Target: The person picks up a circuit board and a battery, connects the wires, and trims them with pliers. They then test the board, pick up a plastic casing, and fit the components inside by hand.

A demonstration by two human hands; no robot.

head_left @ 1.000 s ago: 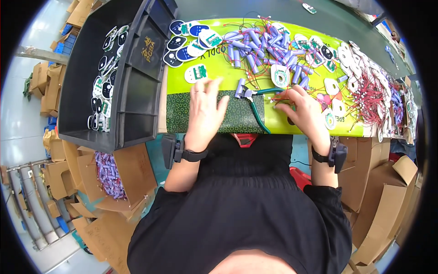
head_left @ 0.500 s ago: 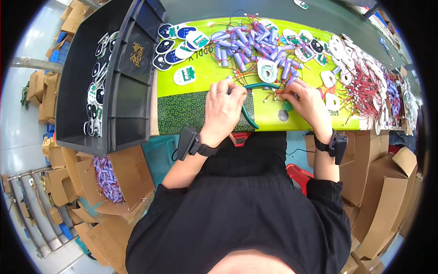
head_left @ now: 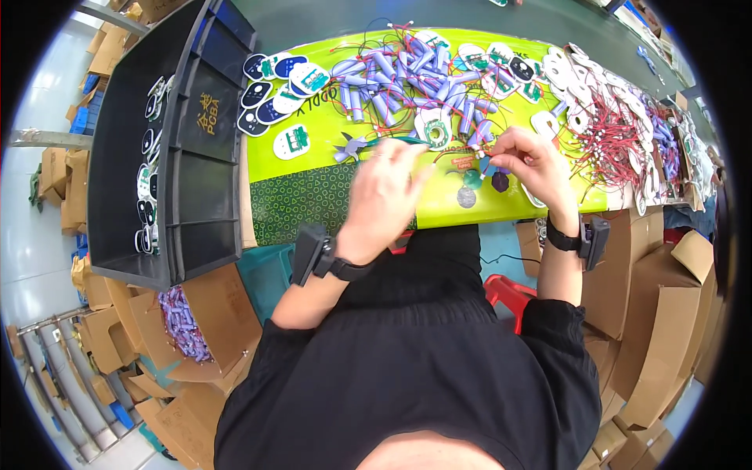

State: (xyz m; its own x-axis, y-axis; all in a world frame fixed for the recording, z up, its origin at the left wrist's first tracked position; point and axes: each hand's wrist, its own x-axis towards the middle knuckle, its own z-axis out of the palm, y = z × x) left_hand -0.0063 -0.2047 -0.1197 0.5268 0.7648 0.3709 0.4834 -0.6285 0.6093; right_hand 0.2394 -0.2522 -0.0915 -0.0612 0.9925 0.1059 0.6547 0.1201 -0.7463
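My left hand (head_left: pixel 382 194), blurred by motion, hovers over the near middle of the yellow-green mat (head_left: pixel 442 205); its fingers are too smeared to read. Just beyond it lie green-handled cutters (head_left: pixel 354 146), jaws pointing left, apparently out of the hand. My right hand (head_left: pixel 534 168) has thumb and forefinger pinched together above the mat. A small blue piece shows at those fingertips, but what they grip is not clear. Red wires run close by from the heap of purple cylindrical batteries (head_left: pixel 384 106). A white ring-shaped shell with a green circuit board (head_left: pixel 433 130) lies between my hands.
A black bin (head_left: pixel 207 168) of shells and boards stands at left, beside loose white and dark-blue shells (head_left: pixel 254 95). Right, red-wired parts (head_left: pixel 615 141) are heaped. Cardboard boxes (head_left: pixel 662 329) flank me; one (head_left: pixel 223 313) at left holds batteries. A red stool (head_left: pixel 509 296) is below.
My left hand has come off the cutters, which now lie farther left on the mat. My right hand stays pinched, slightly higher. The whole view has shifted a little.
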